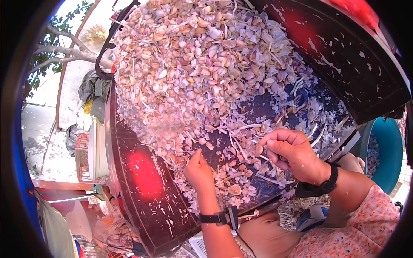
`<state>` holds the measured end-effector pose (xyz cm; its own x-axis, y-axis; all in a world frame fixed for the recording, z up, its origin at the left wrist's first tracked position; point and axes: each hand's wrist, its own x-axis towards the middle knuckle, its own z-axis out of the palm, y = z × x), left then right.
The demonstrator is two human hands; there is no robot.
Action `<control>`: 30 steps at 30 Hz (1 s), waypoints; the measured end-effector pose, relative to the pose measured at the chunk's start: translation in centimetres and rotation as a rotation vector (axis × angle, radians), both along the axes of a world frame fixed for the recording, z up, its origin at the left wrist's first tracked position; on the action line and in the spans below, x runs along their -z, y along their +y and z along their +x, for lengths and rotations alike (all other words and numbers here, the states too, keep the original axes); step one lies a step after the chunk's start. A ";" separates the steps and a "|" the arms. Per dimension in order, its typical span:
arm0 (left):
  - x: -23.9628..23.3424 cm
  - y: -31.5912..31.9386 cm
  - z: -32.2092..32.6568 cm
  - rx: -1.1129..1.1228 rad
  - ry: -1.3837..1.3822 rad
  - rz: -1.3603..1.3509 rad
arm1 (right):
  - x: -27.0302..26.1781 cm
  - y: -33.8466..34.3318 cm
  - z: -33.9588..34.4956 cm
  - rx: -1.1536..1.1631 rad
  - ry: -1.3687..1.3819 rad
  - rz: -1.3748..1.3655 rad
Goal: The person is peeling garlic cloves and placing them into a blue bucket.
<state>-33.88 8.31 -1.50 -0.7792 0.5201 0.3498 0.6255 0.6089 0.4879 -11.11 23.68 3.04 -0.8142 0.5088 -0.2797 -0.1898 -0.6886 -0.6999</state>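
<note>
A large heap of loose garlic cloves [193,61], mixed with papery skins and dry stalks, covers much of the dark tabletop [222,145]. My left hand [199,171] is over the heap's near edge, thumb and fingers drawn together; whatever may lie between them is hidden. To its right, my right hand [292,153] pinches with thumb and forefinger, and a brownish garlic clove [259,150] shows at the fingertips. Several pale garlic stalks [238,148] lie below and between the hands. A round tan garlic piece [234,189] rests among skins nearer me.
Raised dark boards [342,61] flank the table at right and left [145,206]. A teal tub [385,151] containing cloves stands at right. Past the left edge are a white tub [98,151], a red crate [82,158] and another person's patterned clothing [113,229].
</note>
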 end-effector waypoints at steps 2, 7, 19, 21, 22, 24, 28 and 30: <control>-0.2 0.8 -2.4 0.033 0.064 -0.114 | -0.1 0.3 0.1 0.003 0.016 -0.030; 0.2 3.0 -3.6 0.097 0.167 -0.504 | -0.2 0.5 0.1 0.008 0.028 -0.024; -2.2 2.1 1.9 0.090 -0.563 -0.033 | 0.5 -0.8 -0.5 -0.088 0.085 -0.065; -2.8 1.6 3.7 0.066 -0.932 0.319 | 0.7 -0.9 -0.4 -0.101 0.073 -0.040; -3.1 1.2 4.6 0.149 -1.168 0.601 | 0.6 -0.9 -0.3 -0.112 0.070 -0.032; -3.4 0.5 5.6 0.326 -1.528 1.004 | 0.6 -1.0 -0.3 -0.123 0.068 -0.023; -4.1 0.0 7.6 0.367 -1.565 1.139 | 0.7 -1.3 -0.5 -0.112 0.076 -0.016; -5.6 0.1 9.5 0.439 -1.547 1.142 | 0.9 -1.3 -0.5 -0.107 0.069 -0.015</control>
<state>-24.37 8.45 4.08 -0.5962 0.7919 -0.1322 -0.6524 -0.3819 0.6546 -11.64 22.40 2.15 -0.8810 0.4142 -0.2285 -0.1618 -0.7178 -0.6772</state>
